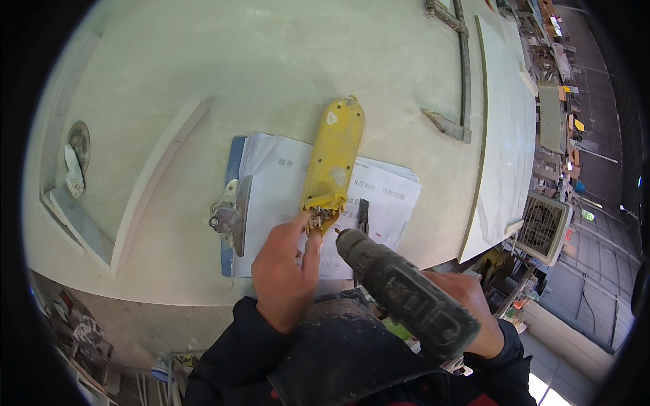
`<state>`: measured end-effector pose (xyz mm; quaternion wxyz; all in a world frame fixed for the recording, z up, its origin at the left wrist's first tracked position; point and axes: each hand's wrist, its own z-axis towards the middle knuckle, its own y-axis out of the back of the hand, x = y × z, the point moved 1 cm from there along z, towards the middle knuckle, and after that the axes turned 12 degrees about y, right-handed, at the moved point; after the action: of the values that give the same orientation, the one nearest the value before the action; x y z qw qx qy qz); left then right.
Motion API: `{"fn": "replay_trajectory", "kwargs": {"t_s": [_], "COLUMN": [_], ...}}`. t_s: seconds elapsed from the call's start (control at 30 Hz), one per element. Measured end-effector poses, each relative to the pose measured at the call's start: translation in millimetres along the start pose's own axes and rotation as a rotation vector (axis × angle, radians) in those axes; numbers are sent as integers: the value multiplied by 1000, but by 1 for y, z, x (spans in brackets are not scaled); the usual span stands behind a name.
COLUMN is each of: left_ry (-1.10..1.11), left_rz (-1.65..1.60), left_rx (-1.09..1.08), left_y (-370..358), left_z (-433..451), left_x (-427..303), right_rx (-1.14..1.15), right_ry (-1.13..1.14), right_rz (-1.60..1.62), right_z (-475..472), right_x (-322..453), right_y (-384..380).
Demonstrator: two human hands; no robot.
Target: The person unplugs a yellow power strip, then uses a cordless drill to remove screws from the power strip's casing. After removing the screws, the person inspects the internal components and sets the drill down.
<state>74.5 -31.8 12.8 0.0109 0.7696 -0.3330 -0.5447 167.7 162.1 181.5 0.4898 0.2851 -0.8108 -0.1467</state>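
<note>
A long yellow plastic housing (335,144), resembling a pendant control box, lies face down across a clipboard's papers. Screws dot its back, and its near end is torn open, with small metal parts or wire ends (319,215) showing. My left hand (287,271) pinches that near end between thumb and fingers. In my right hand (464,304) is a dusty black cordless drill (406,294), its grip mostly hidden behind the body. The drill's short bit (338,231) points toward the open end, just right of my left fingertips and apart from the housing.
Under the housing, the blue clipboard (227,259) holds printed papers (277,203). A dark slim tool (363,215) lies beside the chuck. Stone strips (157,182) and a cutting disc (78,139) are at left. A metal frame clamp (464,76) and a marble-look slab (500,137) occupy the right.
</note>
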Motion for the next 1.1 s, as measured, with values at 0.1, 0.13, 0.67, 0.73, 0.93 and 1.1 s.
{"fn": "replay_trajectory", "kwargs": {"t_s": [0.1,0.13,0.67,0.73,0.93,1.1], "left_ry": [226,238,-330,-348,-553,-709], "left_rz": [-166,-173,215,312,671,837], "left_rx": [24,31,165,218,305,322], "left_y": [0,-1,24,30,31,33], "left_z": [-14,-17,30,34,49,58], "left_x": [-2,3,-7,-13,-36,-43], "right_rx": [-36,-37,-71,-88,-179,-258], "right_ry": [-12,4,99,60,14,-118], "right_rz": [41,18,-22,15,198,470], "right_z": [-11,-9,-7,-16,-48,-68], "right_x": [2,3,-5,-5,-22,-26], "right_y": [0,0,-22,-24,-37,-48]}}
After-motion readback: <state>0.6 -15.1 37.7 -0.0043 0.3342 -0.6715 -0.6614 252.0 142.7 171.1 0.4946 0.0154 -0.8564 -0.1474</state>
